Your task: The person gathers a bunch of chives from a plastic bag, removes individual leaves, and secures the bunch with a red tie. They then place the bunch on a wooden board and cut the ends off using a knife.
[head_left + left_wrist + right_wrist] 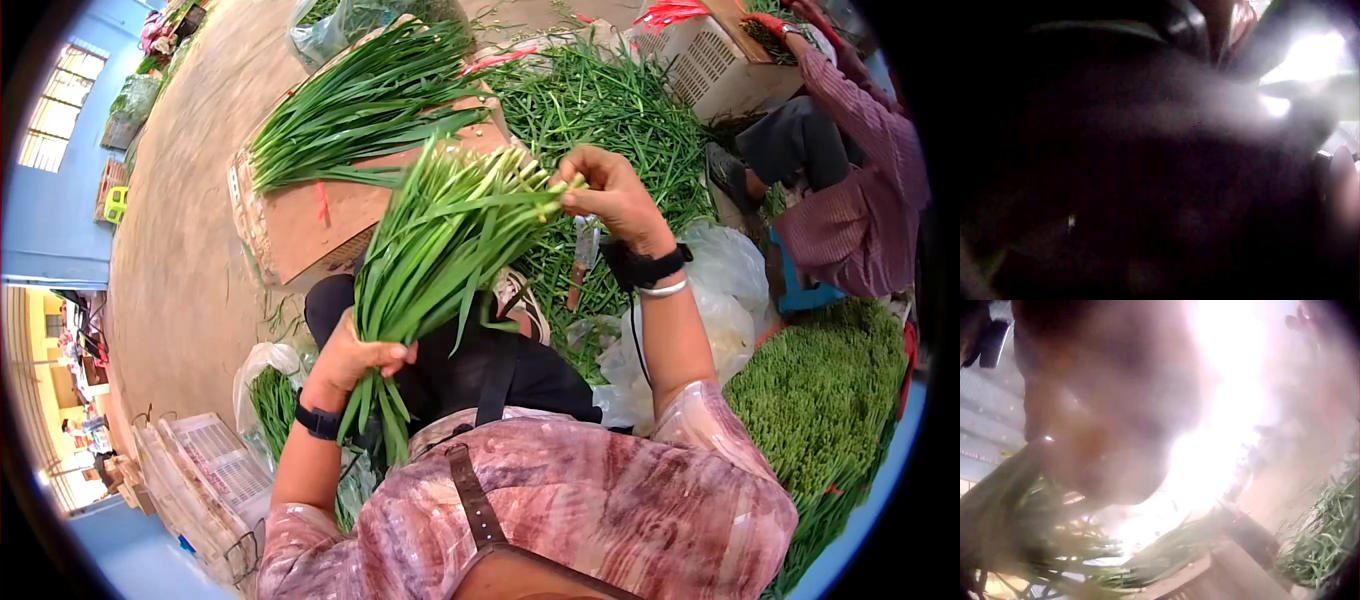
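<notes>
My left hand (358,355) grips a bunch of garlic chives (425,250) near the leafy end, over my lap. The bunch slants up to the right, its pale cut ends fanned out. At those ends my right hand (618,198) pinches a stalk end between thumb and fingers. The right wrist view shows this hand (1104,412) blurred, with green leaves (1004,506) below it. Nearly everything in the left wrist view is dark. More chives (370,105) lie in a heap on a brown board (300,235) ahead of me.
A knife (577,272) with a wooden handle lies on loose trimmings (600,120) beyond my lap. Clear plastic bags (725,290) lie at the right, near packed budded stalks (820,385). Another person (850,200) sits at the far right beside a white crate (710,75).
</notes>
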### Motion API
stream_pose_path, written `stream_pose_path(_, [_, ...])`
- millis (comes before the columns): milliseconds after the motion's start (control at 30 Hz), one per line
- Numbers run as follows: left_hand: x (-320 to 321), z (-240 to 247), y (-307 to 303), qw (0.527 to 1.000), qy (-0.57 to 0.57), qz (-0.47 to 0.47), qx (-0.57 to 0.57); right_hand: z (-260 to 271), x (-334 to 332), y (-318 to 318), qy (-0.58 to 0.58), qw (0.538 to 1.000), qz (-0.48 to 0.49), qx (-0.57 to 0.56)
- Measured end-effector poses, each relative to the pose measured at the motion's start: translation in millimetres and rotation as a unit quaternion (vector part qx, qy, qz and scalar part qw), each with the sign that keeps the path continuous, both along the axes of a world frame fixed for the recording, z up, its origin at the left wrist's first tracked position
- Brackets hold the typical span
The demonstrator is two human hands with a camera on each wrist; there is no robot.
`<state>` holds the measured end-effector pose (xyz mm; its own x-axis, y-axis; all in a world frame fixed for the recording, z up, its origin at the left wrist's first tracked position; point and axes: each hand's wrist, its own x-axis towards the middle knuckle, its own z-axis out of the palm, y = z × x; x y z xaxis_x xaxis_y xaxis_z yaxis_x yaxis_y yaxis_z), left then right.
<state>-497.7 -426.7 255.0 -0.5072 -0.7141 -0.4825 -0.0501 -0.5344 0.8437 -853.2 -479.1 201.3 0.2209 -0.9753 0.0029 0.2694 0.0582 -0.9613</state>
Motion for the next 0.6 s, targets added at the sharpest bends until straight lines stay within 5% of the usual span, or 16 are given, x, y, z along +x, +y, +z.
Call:
stream_pose_path(33, [6.6, -8.1, -3.8, 1.000, 0.006, 0.007, -0.009, -9.4, -3.5, 2.3, -0.051, 0.998, 0.025, 0.039])
stream_pose_path(100, [5.2, -18.4, -1.6, 0.999, -0.017, 0.007, -0.036, -33.0, 4.4, 1.1, 0.078, 0.997, 0.023, -0.011])
stream_pose_path(233, [-0.3, -19.3, 5.6, 0.999, -0.016, 0.030, -0.009, -39.7, -1.0, 14.3, -0.021, 0.999, -0.023, 0.044])
stream_pose_path(467, [-4.2, -14.5, 4.9, 0.998, -0.045, 0.021, -0.024, -33.6, 9.0, 19.2, 0.041, 0.997, -0.062, -0.037])
stream_pose_path(600, [-5.0, -14.3, 4.8, 0.999, -0.030, 0.021, -0.015, -39.6, 8.2, 20.0, -0.049, 0.996, -0.077, 0.002])
